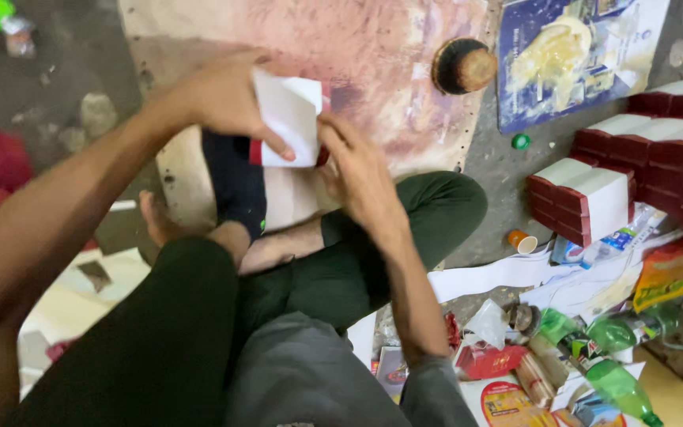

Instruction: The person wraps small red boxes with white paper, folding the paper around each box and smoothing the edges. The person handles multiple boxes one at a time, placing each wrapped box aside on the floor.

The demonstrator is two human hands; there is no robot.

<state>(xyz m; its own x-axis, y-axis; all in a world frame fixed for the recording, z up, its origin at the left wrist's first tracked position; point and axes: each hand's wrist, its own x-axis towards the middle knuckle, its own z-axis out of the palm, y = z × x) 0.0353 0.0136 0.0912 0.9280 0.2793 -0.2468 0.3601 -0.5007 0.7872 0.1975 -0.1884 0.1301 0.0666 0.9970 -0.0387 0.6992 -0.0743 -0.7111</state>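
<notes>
My left hand point(227, 99) grips a small box point(290, 122) with white paper over a red edge, thumb laid across its front. My right hand point(357, 170) touches the same box at its right side, fingers pressed on the paper. Both hands hold it above my crossed legs in dark trousers point(341, 269). A dark blue cloth piece point(235, 182) lies just under the box.
Stacks of red boxes with white wrap point(634, 170) stand at the right. A round dark pot point(462, 67) and a blue printed sheet point(563, 55) lie at the top. Green bottles point(610, 372), packets and paper sheets clutter the lower right.
</notes>
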